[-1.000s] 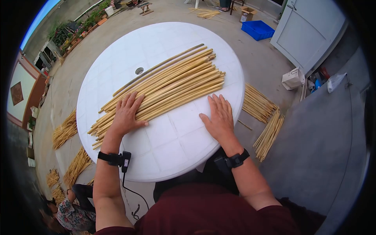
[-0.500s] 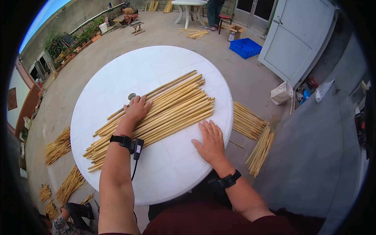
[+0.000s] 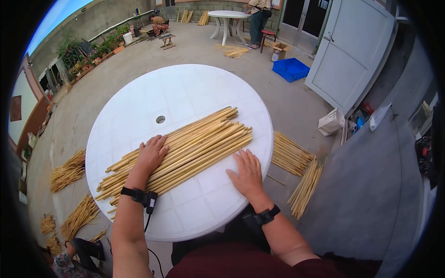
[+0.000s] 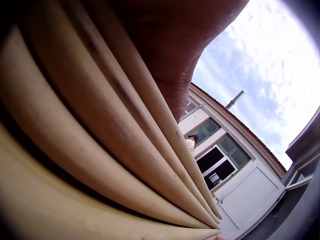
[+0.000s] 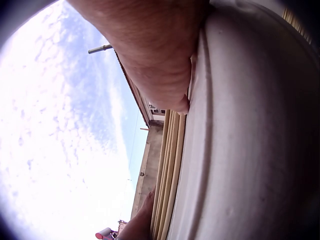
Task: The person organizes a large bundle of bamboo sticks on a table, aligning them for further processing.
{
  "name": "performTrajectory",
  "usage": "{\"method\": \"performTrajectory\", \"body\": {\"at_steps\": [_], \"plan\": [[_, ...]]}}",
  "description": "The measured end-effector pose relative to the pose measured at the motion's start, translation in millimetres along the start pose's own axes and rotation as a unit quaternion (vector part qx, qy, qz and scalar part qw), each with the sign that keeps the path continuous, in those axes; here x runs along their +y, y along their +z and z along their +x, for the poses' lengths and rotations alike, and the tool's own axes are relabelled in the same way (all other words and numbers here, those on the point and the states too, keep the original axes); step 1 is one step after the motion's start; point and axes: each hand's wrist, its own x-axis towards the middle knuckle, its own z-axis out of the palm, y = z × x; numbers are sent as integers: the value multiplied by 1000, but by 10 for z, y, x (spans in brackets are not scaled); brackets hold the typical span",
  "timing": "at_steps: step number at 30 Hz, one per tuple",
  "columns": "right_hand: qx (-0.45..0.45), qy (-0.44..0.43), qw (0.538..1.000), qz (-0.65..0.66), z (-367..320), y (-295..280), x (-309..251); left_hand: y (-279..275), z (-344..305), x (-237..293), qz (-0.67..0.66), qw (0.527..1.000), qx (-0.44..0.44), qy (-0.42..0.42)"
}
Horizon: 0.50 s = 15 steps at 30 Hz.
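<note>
A broad layer of long tan sticks (image 3: 199, 150) lies slantwise across the round white table (image 3: 125, 111). My left hand (image 3: 150, 155) rests flat on top of them, left of their middle, with the fingers pointing away from me. Close up in the left wrist view, several smooth sticks (image 4: 107, 135) run beneath that hand (image 4: 175, 40). My right hand (image 3: 248, 173) lies on the tabletop near the right ends of the sticks, its fingertips right by the nearest ones. In the right wrist view, this hand (image 5: 150, 55) is over the table's rim (image 5: 235, 135).
Bundles of sticks lie on the ground right (image 3: 306, 187) and left (image 3: 79, 217) of the table. A hole (image 3: 160, 119) pierces the tabletop. Farther off are a blue crate (image 3: 291, 70), a cardboard box (image 3: 279, 52), a second white table (image 3: 227, 15) and other people.
My left hand reached to the far side of the sticks, then came back toward me. The stray far sticks now lie against the others. The head view has tilted up.
</note>
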Motion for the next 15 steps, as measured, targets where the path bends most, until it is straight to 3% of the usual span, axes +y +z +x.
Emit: {"method": "performTrajectory", "body": {"at_steps": [4, 6, 11, 15], "plan": [[5, -2, 1000, -8, -9, 12, -2, -192, -261, 78, 44, 998, 8, -38], [2, 3, 1000, -9, -19, 9, -7, -204, -535, 195, 36, 999, 39, 3], [18, 7, 1000, -14, -20, 36, 16, 138, -1259, 522, 107, 991, 75, 1], [22, 0, 1000, -22, -10, 70, 42, 291, -1321, 460, 114, 987, 112, -11]]}}
